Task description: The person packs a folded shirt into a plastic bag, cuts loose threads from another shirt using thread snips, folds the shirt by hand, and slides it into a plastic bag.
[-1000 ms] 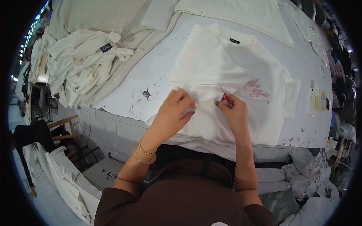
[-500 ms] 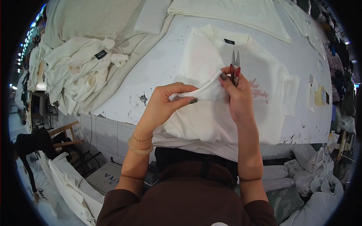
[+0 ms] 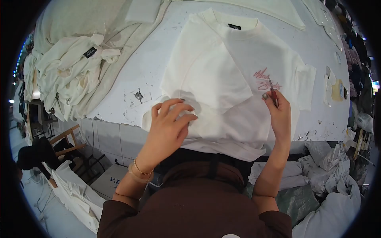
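Observation:
A white sweatshirt (image 3: 234,59) with pink script lettering and a black neck label lies on the white table, one sleeve folded across its front. My left hand (image 3: 170,121) is over the garment's lower left part, fingers apart and slightly curled, with nothing seen between them. In my right hand (image 3: 279,113) are small red-handled snips (image 3: 274,93), blades pointing up beside the lettering. That hand is over the right side of the sweatshirt. The sweatshirt's lower edge hangs over the table's front edge.
Crumpled white garments (image 3: 71,75) lie on the table's left. More white fabric (image 3: 270,10) is at the back. A tape roll (image 3: 337,91) sits at the right edge. Plastic-wrapped bundles (image 3: 317,174) are below at right. Another person's dark sleeve (image 3: 33,154) shows at far left.
My left hand has let go of the raised fabric and moved left and down. My right hand has moved right with the snips. The folded sleeve now lies flat across the front.

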The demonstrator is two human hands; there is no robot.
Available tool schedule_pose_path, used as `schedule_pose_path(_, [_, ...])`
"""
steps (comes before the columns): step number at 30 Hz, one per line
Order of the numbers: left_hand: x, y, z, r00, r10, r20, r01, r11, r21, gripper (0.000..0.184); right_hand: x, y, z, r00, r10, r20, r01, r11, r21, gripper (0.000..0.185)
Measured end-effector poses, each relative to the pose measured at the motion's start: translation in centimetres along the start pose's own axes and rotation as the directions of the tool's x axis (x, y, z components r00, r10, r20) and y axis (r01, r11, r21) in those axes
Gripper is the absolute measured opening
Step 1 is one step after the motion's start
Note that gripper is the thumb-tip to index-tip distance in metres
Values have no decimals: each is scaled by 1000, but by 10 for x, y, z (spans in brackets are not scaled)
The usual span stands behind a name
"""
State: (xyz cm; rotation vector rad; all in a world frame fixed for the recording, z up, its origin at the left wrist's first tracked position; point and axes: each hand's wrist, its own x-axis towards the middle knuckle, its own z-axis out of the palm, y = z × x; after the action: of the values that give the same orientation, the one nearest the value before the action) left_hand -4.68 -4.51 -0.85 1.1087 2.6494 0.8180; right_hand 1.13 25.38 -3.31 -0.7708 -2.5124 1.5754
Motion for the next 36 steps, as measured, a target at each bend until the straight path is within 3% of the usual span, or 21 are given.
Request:
schedule_pose_path(2, [-5,6,10,998,54,15,-54,998,-26,28,5,-7,9,988,-47,-147,31,994,-108,23])
schedule_pose_path(5, [-11,9,28,1000,20,-2,-20,999,-42,24,10,-22,25,999,5,-54,-16,980,-196,25])
schedule_pose_path(6, [-14,6,35,1000,-21,-21,20,997,-77,23,14,-8,35,992,-116,-43,106,978,-179,24])
schedule_pose_path(7, [-17,3,41,996,-44,-76,34,992,-125,23,19,-8,37,993,-114,-41,105,979,-174,24])
schedule_pose_path(9, [-21,-2,46,994,-26,-105,14,993,-117,23,28,-10,40,993,-89,-79,60,947,-317,24])
schedule_pose_path(16, [-22,-4,46,992,5,-126,-15,997,-79,24,42,8,43,955,-240,-173,200,954,-222,20])
schedule_pose_path(17, [-22,-6,48,991,1,-134,-10,997,-73,25,41,5,35,957,-234,-173,196,958,-211,20])
schedule_pose_path(18, [-22,-5,49,991,-8,-135,-4,997,-83,25,41,6,22,965,-144,-220,86,963,-255,21])
schedule_pose_path(20, [-19,-3,48,992,-34,-122,21,994,-107,24,47,24,-17,886,-22,-463,-39,992,-122,21])
schedule_pose_path(21, [-20,-2,47,992,-60,-110,47,993,-110,24,49,43,-42,806,-67,-588,43,998,-55,19])
schedule_pose_path(23, [-16,3,41,995,-56,-88,44,991,-130,23,54,98,-101,635,-169,-754,12,978,-209,18])
schedule_pose_path(25, [-12,5,40,995,-85,-60,77,988,-132,20,45,111,-139,576,-58,-815,-273,927,-259,19])
schedule_pose_path(26, [-11,4,40,995,-74,-65,65,989,-130,20,47,128,-153,617,40,-786,-297,937,-185,20])
schedule_pose_path(27, [-10,3,41,993,-99,-60,91,989,-120,18,51,146,-160,612,39,-790,-293,939,-181,20])
schedule_pose_path(29, [-6,4,40,991,-120,-60,113,988,-103,17,58,156,-161,715,132,-686,-96,991,90,23])
schedule_pose_path(30, [-4,6,39,988,-149,-51,142,984,-111,15,56,160,-165,714,131,-688,-90,991,95,23])
schedule_pose_path(32, [0,10,38,984,-170,-47,164,980,-112,14,34,93,-156,825,352,-441,-343,934,104,23])
schedule_pose_path(33, [1,11,38,983,-176,-58,170,980,-99,13,29,81,-157,811,464,-356,-417,886,205,24])
schedule_pose_path(35, [6,13,37,981,-180,-76,174,982,-81,13,22,78,-158,794,442,-417,-357,895,269,24])
schedule_pose_path(36, [8,15,36,976,-206,-64,194,967,-164,13,20,77,-156,769,429,-474,-303,897,321,25])
